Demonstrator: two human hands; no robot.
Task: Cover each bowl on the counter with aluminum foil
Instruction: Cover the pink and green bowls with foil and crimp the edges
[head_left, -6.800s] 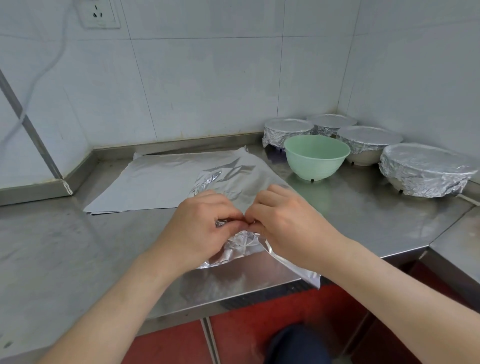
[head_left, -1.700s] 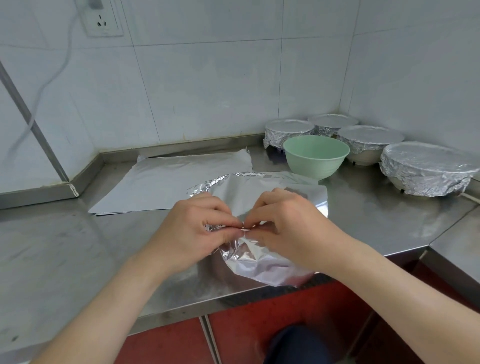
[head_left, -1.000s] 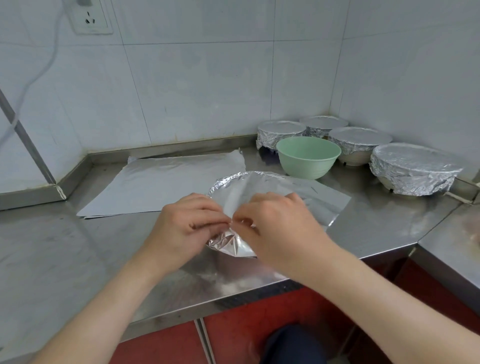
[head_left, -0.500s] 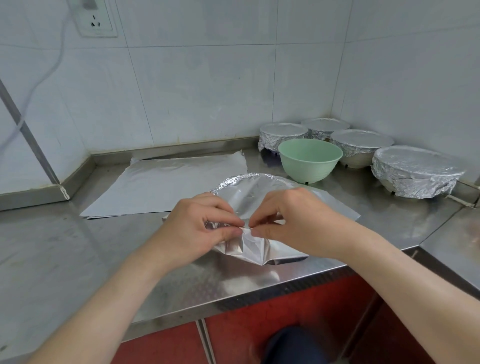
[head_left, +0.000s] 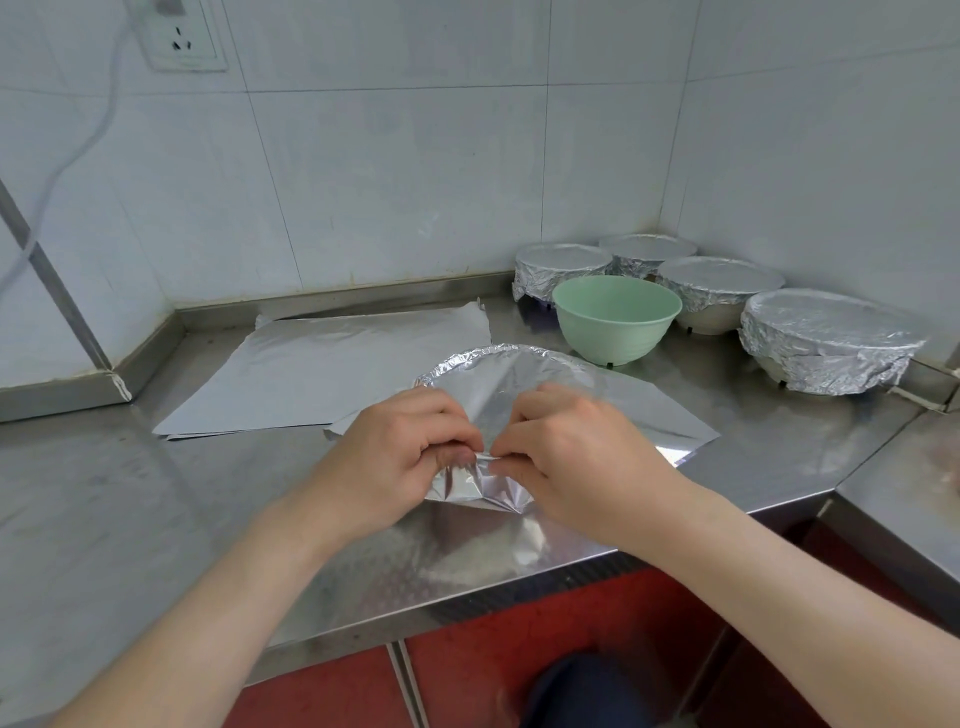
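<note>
Close in front of the green bowl (head_left: 615, 317), a foil sheet (head_left: 519, 374) was draped over a hidden bowl. Its near edge was pinched by left hand (head_left: 395, 457) and right hand (head_left: 566, 457), fingers curled.

Your left hand (head_left: 395, 457) and right hand (head_left: 566, 460) met at the near edge of a foil sheet (head_left: 519, 371), each pinching the crumpled foil between thumb and fingers. The far part of the sheet was pressed round over a rim; what lay under it was hidden. On the table (head_left: 104, 509), a stack of flat foil sheets (head_left: 337, 374) lay behind at the left. An uncovered green bowl (head_left: 615, 322) stood before four foil-covered bowls (head_left: 826, 338) in the right corner.
</note>
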